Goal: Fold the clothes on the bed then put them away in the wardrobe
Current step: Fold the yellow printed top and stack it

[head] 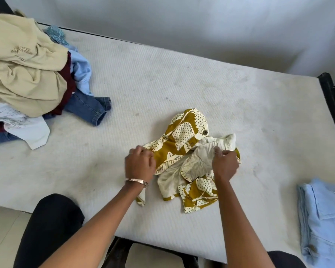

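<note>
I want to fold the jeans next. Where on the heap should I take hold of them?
Grip the denim leg by its hemmed cuff, coming from the open mattress side on the right. It sticks out free of the clothes pile, while the rest lies buried under other garments.

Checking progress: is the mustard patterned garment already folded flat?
No, the mustard patterned garment lies crumpled, gripped by left hand and right hand.

I am wearing a thin copper-coloured bangle [136,182] around my left wrist, a plain band with no stones. My forearms are showing bare, with no sleeves reaching them. A slim ring is sitting on one of my left fingers [131,151], and another is showing on my right fingers [217,151]. Near the bottom left, my knee [52,225] is wearing black trousers.
</note>
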Action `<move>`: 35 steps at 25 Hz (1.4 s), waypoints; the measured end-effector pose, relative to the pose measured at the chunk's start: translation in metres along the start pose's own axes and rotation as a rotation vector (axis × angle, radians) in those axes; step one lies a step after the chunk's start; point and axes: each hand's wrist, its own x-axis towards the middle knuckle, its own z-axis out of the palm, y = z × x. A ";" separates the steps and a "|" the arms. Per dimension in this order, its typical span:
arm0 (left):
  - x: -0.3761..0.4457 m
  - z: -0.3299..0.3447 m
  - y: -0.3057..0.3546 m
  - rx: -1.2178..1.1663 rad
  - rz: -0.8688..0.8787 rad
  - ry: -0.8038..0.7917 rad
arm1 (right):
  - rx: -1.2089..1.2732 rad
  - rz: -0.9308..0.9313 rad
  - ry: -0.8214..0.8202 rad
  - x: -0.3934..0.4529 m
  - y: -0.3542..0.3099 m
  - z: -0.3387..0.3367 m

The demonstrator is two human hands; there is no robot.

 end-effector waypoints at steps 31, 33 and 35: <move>0.130 -0.104 0.137 -0.207 0.542 -0.962 | 0.820 -0.599 -1.350 -0.031 -0.133 -0.132; 0.142 -0.107 0.135 -0.218 0.458 -0.575 | 0.811 -0.599 -1.292 -0.029 -0.133 -0.141; 0.164 -0.121 0.129 -0.288 0.305 -0.208 | 0.737 -0.514 -1.116 -0.020 -0.124 -0.146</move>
